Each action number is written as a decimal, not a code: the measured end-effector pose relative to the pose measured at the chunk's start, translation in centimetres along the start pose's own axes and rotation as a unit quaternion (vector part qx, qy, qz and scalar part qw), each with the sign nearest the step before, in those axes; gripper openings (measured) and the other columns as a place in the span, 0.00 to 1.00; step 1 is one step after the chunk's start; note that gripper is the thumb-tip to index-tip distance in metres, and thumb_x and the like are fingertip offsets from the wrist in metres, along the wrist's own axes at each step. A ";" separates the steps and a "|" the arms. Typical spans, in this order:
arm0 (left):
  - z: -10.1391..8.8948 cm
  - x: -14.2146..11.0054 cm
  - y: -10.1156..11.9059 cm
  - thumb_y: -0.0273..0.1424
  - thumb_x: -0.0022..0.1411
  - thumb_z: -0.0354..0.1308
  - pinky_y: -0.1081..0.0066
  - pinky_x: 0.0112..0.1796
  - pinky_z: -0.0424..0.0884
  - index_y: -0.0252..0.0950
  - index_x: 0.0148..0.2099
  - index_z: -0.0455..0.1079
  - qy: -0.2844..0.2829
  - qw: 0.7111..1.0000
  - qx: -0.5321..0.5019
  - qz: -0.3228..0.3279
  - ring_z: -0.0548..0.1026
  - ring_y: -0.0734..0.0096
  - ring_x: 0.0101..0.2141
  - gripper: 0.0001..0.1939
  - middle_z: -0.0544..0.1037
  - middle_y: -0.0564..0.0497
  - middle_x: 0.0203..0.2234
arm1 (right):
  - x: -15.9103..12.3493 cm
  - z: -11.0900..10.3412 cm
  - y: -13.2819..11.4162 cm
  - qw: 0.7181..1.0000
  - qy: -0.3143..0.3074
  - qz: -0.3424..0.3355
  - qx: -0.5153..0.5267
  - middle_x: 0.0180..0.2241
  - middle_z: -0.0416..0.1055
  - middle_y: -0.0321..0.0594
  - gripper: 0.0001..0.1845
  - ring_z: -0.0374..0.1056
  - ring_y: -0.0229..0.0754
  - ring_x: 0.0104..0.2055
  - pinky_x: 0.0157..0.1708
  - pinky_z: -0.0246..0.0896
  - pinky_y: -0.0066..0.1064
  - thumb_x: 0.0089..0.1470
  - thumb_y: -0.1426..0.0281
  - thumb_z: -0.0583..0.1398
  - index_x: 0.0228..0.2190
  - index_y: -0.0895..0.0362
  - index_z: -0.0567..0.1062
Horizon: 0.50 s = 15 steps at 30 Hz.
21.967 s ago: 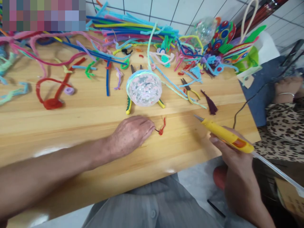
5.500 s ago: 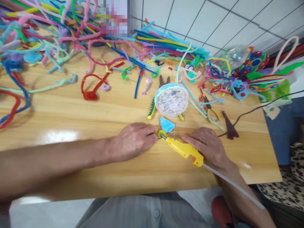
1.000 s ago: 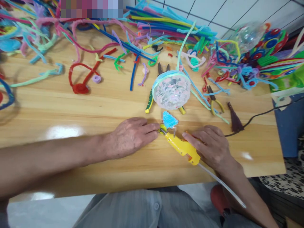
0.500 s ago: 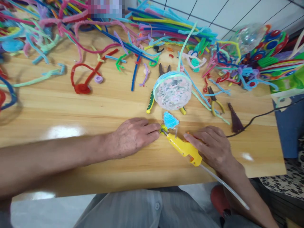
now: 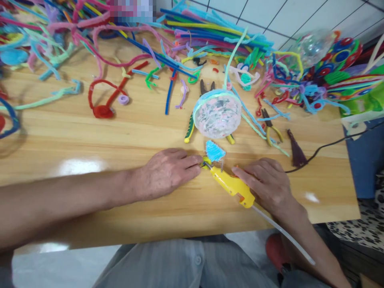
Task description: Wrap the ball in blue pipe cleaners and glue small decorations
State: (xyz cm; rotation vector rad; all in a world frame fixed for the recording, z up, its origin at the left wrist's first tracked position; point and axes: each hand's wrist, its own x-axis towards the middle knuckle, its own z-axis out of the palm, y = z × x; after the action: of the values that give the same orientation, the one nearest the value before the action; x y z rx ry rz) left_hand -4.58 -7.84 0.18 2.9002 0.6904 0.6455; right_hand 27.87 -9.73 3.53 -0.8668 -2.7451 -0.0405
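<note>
My right hand (image 5: pixel 267 186) is closed round a yellow hot glue gun (image 5: pixel 232 186), with a clear glue stick (image 5: pixel 285 236) trailing out of its back end. The gun's metal nozzle touches or almost touches a small yellow coil of pipe cleaner (image 5: pixel 206 161). My left hand (image 5: pixel 172 172) lies on the table with its fingertips pinched at that coil's left side; part of the coil is hidden. Just beyond the coil rests a light blue fuzzy triangular piece (image 5: pixel 215 151). Behind it sits a clear dome (image 5: pixel 217 116) rimmed in blue and green pipe cleaner.
Green-and-yellow pliers (image 5: pixel 189 130) lie partly under the dome. Smaller pliers (image 5: pixel 271 128) and a dark tassel (image 5: pixel 297 150) are on the right, near a black cord (image 5: pixel 324 148). Bundles of pipe cleaners (image 5: pixel 216 34) line the back. The wooden table's front edge (image 5: pixel 150 239) is close to my body.
Almost nothing differs. The view has shifted very slightly, while both hands, the glue gun and the yellow coil keep their places relative to each other.
</note>
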 end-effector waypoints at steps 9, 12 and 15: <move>0.1 -0.1 0.0 0.23 0.76 0.47 0.68 0.37 0.76 0.34 0.47 0.74 -0.004 1.000 0.019 0.001 0.79 0.68 0.35 0.13 0.83 0.46 0.52 | 0.1 0.1 0.0 1.000 0.002 -0.010 0.005 0.34 0.77 0.39 0.20 0.71 0.43 0.35 0.41 0.61 0.37 0.66 0.80 0.57 0.56 0.55 0.72; 0.0 0.0 0.1 0.23 0.76 0.48 0.68 0.37 0.76 0.34 0.47 0.73 -0.005 1.000 0.017 -0.002 0.80 0.68 0.36 0.12 0.83 0.46 0.52 | 0.1 0.0 0.0 1.000 0.001 -0.010 0.000 0.34 0.78 0.39 0.19 0.71 0.43 0.35 0.42 0.60 0.37 0.66 0.80 0.57 0.55 0.55 0.73; 0.0 0.0 0.1 0.23 0.75 0.49 0.67 0.37 0.77 0.33 0.48 0.73 -0.009 1.000 0.012 -0.002 0.81 0.67 0.37 0.11 0.83 0.45 0.51 | 0.2 0.0 -0.1 1.000 -0.001 -0.012 0.001 0.34 0.78 0.40 0.18 0.71 0.43 0.35 0.42 0.61 0.37 0.66 0.81 0.57 0.54 0.56 0.73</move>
State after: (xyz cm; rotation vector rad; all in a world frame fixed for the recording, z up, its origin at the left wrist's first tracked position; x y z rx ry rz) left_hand -4.57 -7.90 0.23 2.9224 0.7074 0.6142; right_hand 27.69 -9.68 3.62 -0.8343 -2.7566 -0.0416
